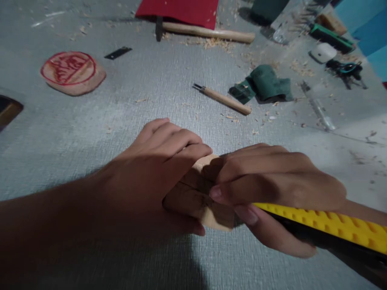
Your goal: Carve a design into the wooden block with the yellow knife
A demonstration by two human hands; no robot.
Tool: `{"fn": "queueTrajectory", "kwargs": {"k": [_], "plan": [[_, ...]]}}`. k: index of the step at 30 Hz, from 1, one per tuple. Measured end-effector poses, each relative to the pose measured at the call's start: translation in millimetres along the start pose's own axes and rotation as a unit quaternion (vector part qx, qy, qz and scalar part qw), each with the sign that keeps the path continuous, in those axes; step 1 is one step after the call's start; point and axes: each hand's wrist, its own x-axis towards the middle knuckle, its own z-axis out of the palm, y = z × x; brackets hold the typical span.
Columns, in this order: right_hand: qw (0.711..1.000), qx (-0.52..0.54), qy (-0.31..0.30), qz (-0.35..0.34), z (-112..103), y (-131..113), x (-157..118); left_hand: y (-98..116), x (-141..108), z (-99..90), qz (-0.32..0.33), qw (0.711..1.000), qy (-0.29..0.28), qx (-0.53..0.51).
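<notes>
- Knobbly yellow-and-black tool handle (pixel 326 222), lower right, was clamped in the right hand (pixel 275 177).
- Left hand (pixel 157 169) gripped a pale, angular wooden block (pixel 196 197), centre of the frame.
- Grey, finely textured tabletop (pixel 157 76) lay beneath.

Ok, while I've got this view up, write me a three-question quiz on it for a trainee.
1. True or false: the left hand is touching the wood block.
2. Which colours show on the tool in the right hand?
A) red and white
B) yellow and black
C) green and blue
3. Which lies nearer the hands, the hammer or the chisel?

Key: 1. True. 2. B. 3. The chisel.
</notes>
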Motion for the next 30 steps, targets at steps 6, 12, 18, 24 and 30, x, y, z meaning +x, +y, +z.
{"fn": "queueTrajectory", "kwargs": {"k": [6, 12, 18, 24, 30], "plan": [[0.997, -0.076, -0.020, -0.004, -11, 0, 1, 1, -2, 0.8, -0.007, 1.000, 0.017, 0.004], [0.991, -0.122, -0.007, 0.046, -16, 2, 5, 5, -7, 1.7, -0.025, 0.999, 0.024, 0.003], [0.995, -0.096, 0.008, 0.034, -14, 4, 7, 6, -8, 3.8, -0.032, 0.999, 0.022, 0.007], [0.993, -0.106, 0.011, 0.041, -16, -2, 8, 3, -6, 8.2, -0.032, 0.998, 0.031, 0.037], [0.989, -0.124, 0.062, 0.044, -12, -2, 4, 1, -9, 10.8, -0.015, 0.998, 0.030, 0.057]]}}
